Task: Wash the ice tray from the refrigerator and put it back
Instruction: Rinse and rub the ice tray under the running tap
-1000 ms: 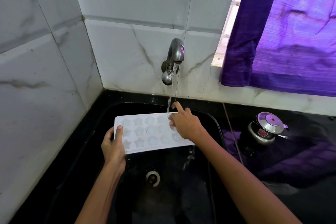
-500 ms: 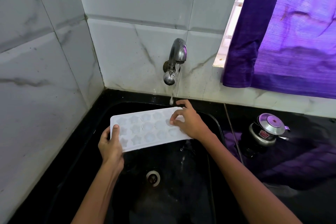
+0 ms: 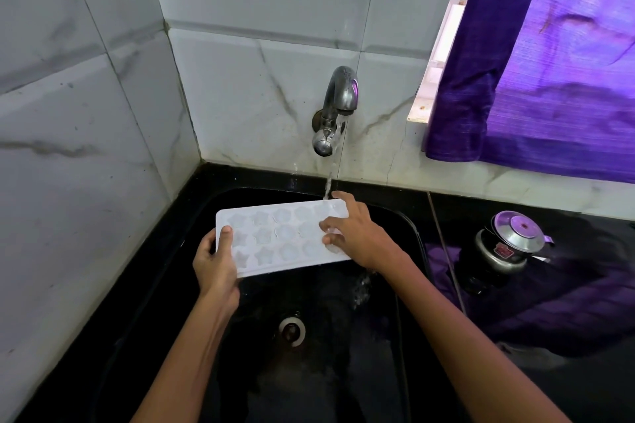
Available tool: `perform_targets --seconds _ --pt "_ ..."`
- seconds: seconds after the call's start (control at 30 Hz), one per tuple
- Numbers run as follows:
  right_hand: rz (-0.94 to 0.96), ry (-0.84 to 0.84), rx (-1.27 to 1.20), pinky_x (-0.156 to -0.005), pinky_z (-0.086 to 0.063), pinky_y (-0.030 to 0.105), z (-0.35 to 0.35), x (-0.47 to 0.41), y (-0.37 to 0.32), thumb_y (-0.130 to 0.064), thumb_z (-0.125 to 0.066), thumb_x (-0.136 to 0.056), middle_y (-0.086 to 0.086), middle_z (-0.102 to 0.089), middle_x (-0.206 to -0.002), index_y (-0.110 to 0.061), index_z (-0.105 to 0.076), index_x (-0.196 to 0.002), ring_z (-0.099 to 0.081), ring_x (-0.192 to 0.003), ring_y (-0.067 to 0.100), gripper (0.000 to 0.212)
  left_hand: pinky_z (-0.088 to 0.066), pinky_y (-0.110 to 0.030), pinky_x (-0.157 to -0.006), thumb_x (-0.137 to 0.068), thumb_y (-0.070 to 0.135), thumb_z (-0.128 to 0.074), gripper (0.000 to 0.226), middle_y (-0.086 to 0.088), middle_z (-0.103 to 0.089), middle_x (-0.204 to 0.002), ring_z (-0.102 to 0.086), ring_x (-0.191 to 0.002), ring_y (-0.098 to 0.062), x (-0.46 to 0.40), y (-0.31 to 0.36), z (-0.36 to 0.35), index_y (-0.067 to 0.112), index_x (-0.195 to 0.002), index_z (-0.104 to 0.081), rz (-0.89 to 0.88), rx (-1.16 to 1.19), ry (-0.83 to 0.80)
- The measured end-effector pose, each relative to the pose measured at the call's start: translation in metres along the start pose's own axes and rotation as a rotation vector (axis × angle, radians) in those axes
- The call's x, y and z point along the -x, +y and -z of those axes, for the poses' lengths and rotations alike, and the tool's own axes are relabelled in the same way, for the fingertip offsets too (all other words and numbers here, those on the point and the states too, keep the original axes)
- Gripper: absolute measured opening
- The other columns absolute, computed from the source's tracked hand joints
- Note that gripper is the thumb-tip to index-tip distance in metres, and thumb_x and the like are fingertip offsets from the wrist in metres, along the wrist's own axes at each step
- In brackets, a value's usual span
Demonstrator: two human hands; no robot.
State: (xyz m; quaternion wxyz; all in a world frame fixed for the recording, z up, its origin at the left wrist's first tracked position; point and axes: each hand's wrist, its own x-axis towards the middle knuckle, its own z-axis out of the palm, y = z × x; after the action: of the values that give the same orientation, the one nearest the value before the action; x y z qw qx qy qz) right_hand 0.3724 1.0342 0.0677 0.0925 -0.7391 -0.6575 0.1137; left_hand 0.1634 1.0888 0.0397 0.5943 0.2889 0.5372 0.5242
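A white ice tray (image 3: 275, 237) with star and round moulds is held level over the black sink (image 3: 192, 285). My left hand (image 3: 216, 264) grips its left end, thumb on top. My right hand (image 3: 357, 233) lies on the tray's right end, fingers bent onto the moulds and the index finger along the far edge. A thin stream of water falls from the metal tap (image 3: 335, 110) onto the tray's far right corner and runs off into the sink below.
The sink drain (image 3: 292, 331) lies below the tray. On the black counter (image 3: 567, 302) to the right stands a small steel pot with a lid (image 3: 512, 240). A purple curtain (image 3: 549, 55) hangs at the window. Marble tile walls close the left and back.
The tray has stayed under the tap while my right hand's fingers shifted over its right end. The water stream thinned to a drip, then runs again.
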Motion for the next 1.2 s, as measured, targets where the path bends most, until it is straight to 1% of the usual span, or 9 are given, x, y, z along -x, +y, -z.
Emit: perform_targets --seconds 0.13,0.27,0.37,0.5,0.73,0.9,1.07,1.13,1.2 --pt "0.001 0.022 0.073 -0.075 -0.046 0.028 0.002 0.003 0.000 -0.040 -0.054 -0.093 -0.003 -0.019 -0.144 -0.023 -0.066 -0.109 -0.022 -0.130 0.019 0.026 -0.046 -0.025 -0.056 -0.094 0.025 -0.055 0.034 0.003 -0.062 -0.087 -0.061 -0.075 -0.012 0.001 -0.004 0.001 0.011 -0.125 -0.054 -0.001 -0.003 0.004" --pt "-0.014 0.119 0.255 -0.068 -0.050 0.027 -0.005 0.003 -0.002 -0.034 -0.063 -0.089 -0.004 -0.011 -0.151 -0.028 -0.063 -0.108 -0.023 -0.134 0.022 0.020 -0.047 -0.023 -0.053 -0.094 0.026 -0.055 0.033 0.001 -0.064 -0.089 -0.061 -0.073 -0.011 0.003 -0.006 0.000 0.011 -0.124 -0.055 0.000 -0.003 0.020" --pt "-0.026 0.125 0.324 -0.076 -0.049 0.031 -0.004 0.006 -0.008 -0.029 -0.061 -0.090 -0.002 -0.006 -0.156 -0.031 -0.057 -0.121 -0.018 -0.138 0.024 0.031 -0.048 -0.022 -0.052 -0.094 0.026 -0.054 0.033 0.000 -0.064 -0.091 -0.061 -0.074 -0.011 0.004 -0.002 -0.003 0.011 -0.124 -0.055 -0.005 0.006 0.024" --pt "-0.008 0.082 0.343 -0.086 -0.043 0.033 0.006 0.010 -0.014 -0.024 -0.059 -0.090 0.000 -0.013 -0.153 -0.028 -0.057 -0.121 -0.018 -0.138 0.024 0.031 -0.047 -0.014 -0.042 -0.094 0.025 -0.055 0.033 0.004 -0.062 -0.085 -0.060 -0.072 -0.010 0.006 -0.002 -0.004 0.009 -0.123 -0.056 -0.031 -0.010 0.023" --pt "-0.031 0.096 0.335 -0.089 -0.042 0.038 -0.001 0.009 -0.011 -0.024 -0.064 -0.087 -0.001 -0.004 -0.156 -0.034 -0.050 -0.128 -0.014 -0.139 0.024 0.044 -0.049 -0.026 -0.055 -0.094 0.027 -0.055 0.033 -0.005 -0.065 -0.101 -0.063 -0.077 -0.014 0.005 -0.002 -0.002 0.012 -0.125 -0.055 0.010 0.004 0.027" --pt "0.002 0.171 0.043 -0.065 -0.042 0.024 0.000 0.008 -0.006 -0.030 -0.060 -0.090 -0.008 -0.031 -0.142 -0.020 -0.071 -0.100 -0.034 -0.126 0.015 0.017 -0.048 -0.016 -0.043 -0.095 0.026 -0.055 0.034 0.003 -0.062 -0.086 -0.061 -0.072 -0.010 0.005 -0.002 -0.004 0.009 -0.124 -0.055 -0.014 -0.031 0.037" --pt "-0.117 0.301 -0.420 -0.090 -0.036 0.022 0.000 0.011 0.003 -0.030 -0.074 -0.080 -0.007 -0.044 -0.129 -0.017 -0.074 -0.082 -0.046 -0.119 0.010 0.014 -0.048 -0.028 -0.055 -0.095 0.027 -0.054 0.031 0.000 -0.061 -0.090 -0.060 -0.072 -0.011 0.004 -0.001 -0.008 0.012 -0.122 -0.055 -0.004 0.001 0.081" --pt "-0.070 0.165 -0.417 -0.100 -0.031 0.025 0.000 0.015 0.006 -0.036 -0.071 -0.081 -0.005 -0.034 -0.140 -0.019 -0.073 -0.092 -0.033 -0.131 0.014 0.020 -0.049 -0.028 -0.057 -0.095 0.026 -0.054 0.030 -0.003 -0.062 -0.096 -0.060 -0.073 -0.012 0.002 -0.001 -0.009 0.013 -0.122 -0.055 0.007 0.018 0.099" --pt "-0.004 0.000 -0.270 -0.108 -0.027 0.033 -0.002 0.019 0.007 -0.043 -0.065 -0.084 -0.003 -0.019 -0.151 -0.025 -0.065 -0.116 -0.015 -0.140 0.018 0.036 -0.050 -0.029 -0.059 -0.095 0.026 -0.054 0.028 -0.006 -0.062 -0.103 -0.060 -0.074 -0.013 0.001 -0.001 -0.010 0.014 -0.120 -0.056 0.007 0.024 0.103"
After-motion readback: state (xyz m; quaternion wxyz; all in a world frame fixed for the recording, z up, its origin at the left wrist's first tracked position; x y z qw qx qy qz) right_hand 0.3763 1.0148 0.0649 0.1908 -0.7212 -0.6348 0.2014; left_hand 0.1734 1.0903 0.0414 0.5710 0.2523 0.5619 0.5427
